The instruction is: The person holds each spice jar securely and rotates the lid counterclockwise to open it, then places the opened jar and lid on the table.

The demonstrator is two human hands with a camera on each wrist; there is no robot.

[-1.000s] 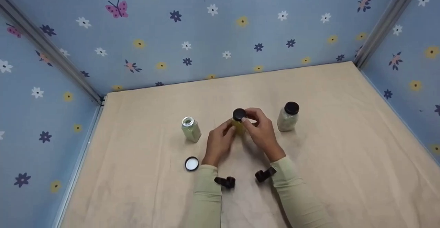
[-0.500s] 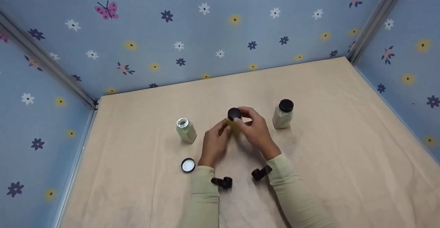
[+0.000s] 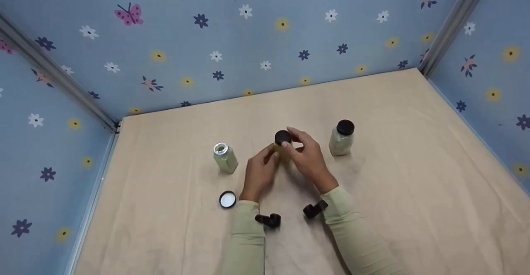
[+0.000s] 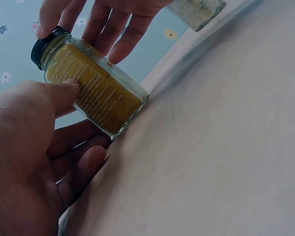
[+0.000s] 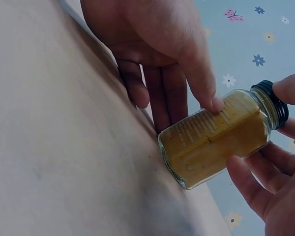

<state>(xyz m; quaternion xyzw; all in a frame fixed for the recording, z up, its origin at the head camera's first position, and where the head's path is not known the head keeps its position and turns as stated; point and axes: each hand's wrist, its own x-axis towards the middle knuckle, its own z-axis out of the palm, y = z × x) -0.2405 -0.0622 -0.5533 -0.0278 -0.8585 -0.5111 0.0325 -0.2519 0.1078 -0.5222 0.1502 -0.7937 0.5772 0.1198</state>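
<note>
A glass spice jar of yellow-brown powder (image 4: 96,91) stands on the cloth between both hands, its black lid (image 3: 283,136) on top. My left hand (image 3: 260,173) grips the jar's body, thumb on the printed side, as the left wrist view shows. With thumb and fingers, my right hand (image 3: 308,157) pinches the black lid; other fingers lie along the glass in the right wrist view. To the left stands an uncapped jar of pale green contents (image 3: 226,159). Its silvery rim faces up. A loose black lid (image 3: 227,199) lies near the left wrist, white inside showing.
A capped jar with pale contents (image 3: 341,139) stands to the right of the right hand. Beige cloth (image 3: 165,192) covers the table. Blue flowered panels (image 3: 265,30) rise at the back and both sides.
The head view has shifted slightly, moving the whole scene a little to the left. Both hands keep their places on the yellow-brown jar and its lid; the other jars have not moved.
</note>
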